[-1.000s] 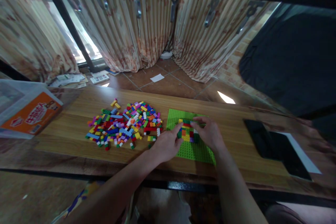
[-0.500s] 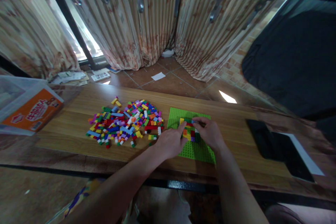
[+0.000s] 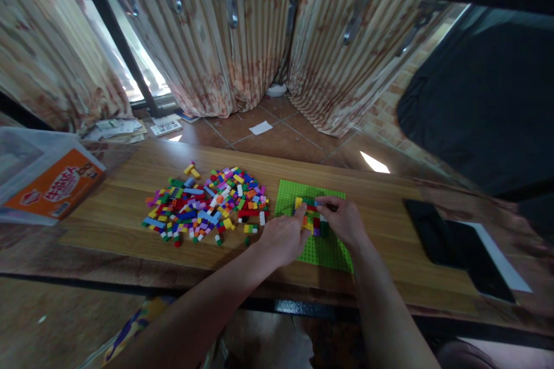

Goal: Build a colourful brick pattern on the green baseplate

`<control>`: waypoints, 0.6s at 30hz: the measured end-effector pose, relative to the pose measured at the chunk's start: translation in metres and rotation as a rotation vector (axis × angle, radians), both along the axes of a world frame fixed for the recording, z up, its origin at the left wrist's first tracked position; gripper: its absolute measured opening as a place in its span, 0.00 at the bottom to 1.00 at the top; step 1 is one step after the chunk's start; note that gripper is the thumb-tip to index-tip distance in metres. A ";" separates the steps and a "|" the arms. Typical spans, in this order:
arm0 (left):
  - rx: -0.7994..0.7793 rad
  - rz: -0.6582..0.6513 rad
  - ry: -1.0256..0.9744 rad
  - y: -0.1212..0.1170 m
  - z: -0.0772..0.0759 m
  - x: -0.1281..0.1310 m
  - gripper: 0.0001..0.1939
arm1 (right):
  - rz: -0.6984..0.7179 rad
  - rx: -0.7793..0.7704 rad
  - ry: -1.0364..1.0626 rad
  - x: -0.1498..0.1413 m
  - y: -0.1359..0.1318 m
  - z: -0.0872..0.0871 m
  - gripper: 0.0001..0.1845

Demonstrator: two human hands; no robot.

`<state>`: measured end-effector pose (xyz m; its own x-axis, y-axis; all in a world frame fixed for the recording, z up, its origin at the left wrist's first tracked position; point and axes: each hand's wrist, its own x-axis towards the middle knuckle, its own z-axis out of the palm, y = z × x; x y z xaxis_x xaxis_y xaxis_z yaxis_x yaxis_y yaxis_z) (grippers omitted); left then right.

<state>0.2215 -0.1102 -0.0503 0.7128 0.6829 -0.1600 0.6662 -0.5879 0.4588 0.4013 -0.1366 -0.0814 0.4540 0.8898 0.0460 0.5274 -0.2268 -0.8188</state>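
A green studded baseplate (image 3: 322,255) lies on the wooden board, carrying a patch of joined toy bricks (image 3: 310,223) in yellow, red, orange, purple and dark green. My left hand (image 3: 281,237) rests at the left side of this patch. Its index finger stretches onto the bricks, the thumb is apart below, and the other fingers are partly hidden. From the right, my right hand (image 3: 344,220) pinches a small blue brick (image 3: 317,204) between thumb and fingertips at the patch's upper right corner. Part of the patch is covered by my fingers.
Left of the baseplate spreads a pile of loose bricks (image 3: 208,203). A clear plastic tub (image 3: 34,176) with an orange label stands at the far left. Two dark flat devices (image 3: 433,232) and a white sheet (image 3: 504,256) lie at the right. Curtains (image 3: 255,52) hang behind the table.
My left index finger has shifted slightly on the bricks. The right hand stays at the upper right corner of the patch. The view has tilted a little.
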 end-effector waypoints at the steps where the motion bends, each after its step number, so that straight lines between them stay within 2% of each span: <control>1: -0.003 -0.001 -0.007 0.000 0.000 0.000 0.31 | 0.005 0.002 0.007 0.000 0.000 0.000 0.14; 5: -0.014 0.004 -0.047 0.003 -0.001 -0.004 0.32 | 0.006 0.029 0.069 0.002 -0.002 0.002 0.18; 8: -0.065 0.040 -0.144 0.006 -0.003 -0.009 0.34 | -0.061 0.052 0.112 0.008 -0.006 0.005 0.22; 13: -0.288 0.136 -0.280 0.009 -0.006 -0.018 0.30 | -0.186 -0.020 0.135 0.012 -0.015 0.007 0.22; 16: -0.479 0.104 -0.373 0.007 -0.010 -0.020 0.26 | -0.159 -0.068 0.133 0.008 -0.017 0.003 0.20; 18: -0.550 0.082 -0.415 0.006 -0.013 -0.020 0.24 | -0.123 -0.083 0.069 0.005 -0.017 0.001 0.19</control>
<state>0.2013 -0.1042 -0.0637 0.7394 0.6349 -0.2239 0.4037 -0.1520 0.9022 0.4062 -0.1540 -0.0807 0.5593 0.8267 -0.0605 0.4344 -0.3545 -0.8280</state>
